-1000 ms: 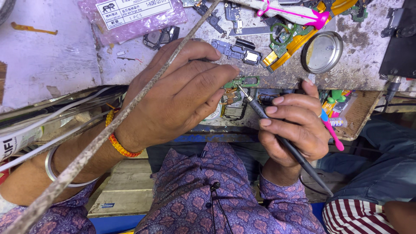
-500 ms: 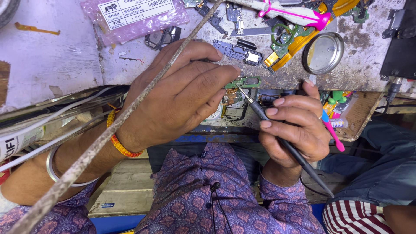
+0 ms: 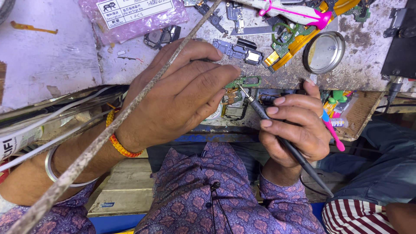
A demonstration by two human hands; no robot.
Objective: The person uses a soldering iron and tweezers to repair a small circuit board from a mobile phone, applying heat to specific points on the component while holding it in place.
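Nearest the camera, at 6 o'clock, lies the purple patterned shirt (image 3: 208, 195) of the person; a striped sleeve (image 3: 359, 216) of another person sits at 5 o'clock. A rough grey cord (image 3: 108, 134) runs diagonally from 7 o'clock toward 12 o'clock, crossing in front of the left forearm.

The right hand (image 3: 294, 130) sits at 3 o'clock from centre. Its fingers are closed in a pen grip around a dark slim probe tool (image 3: 286, 145), whose metal tip points toward 11 o'clock and meets the small green circuit board (image 3: 242, 82). A pink-handled tool (image 3: 333, 134) shows just beside this hand at its 3 o'clock side.

The left hand (image 3: 177, 95) lies at 9 o'clock from the board, palm down, fingers pressed together over the parts at the bench edge; what lies under the fingertips cannot be told. An orange bead bracelet (image 3: 119, 141) and a metal bangle (image 3: 54, 167) circle the left wrist. The two hands are close but apart.

Farther off, on the worn workbench (image 3: 65, 60), small phone parts (image 3: 238, 47) lie at 12 o'clock, a round metal lid (image 3: 324, 52) at 2 o'clock, and a pink plastic bag (image 3: 134, 17) at 11 o'clock.
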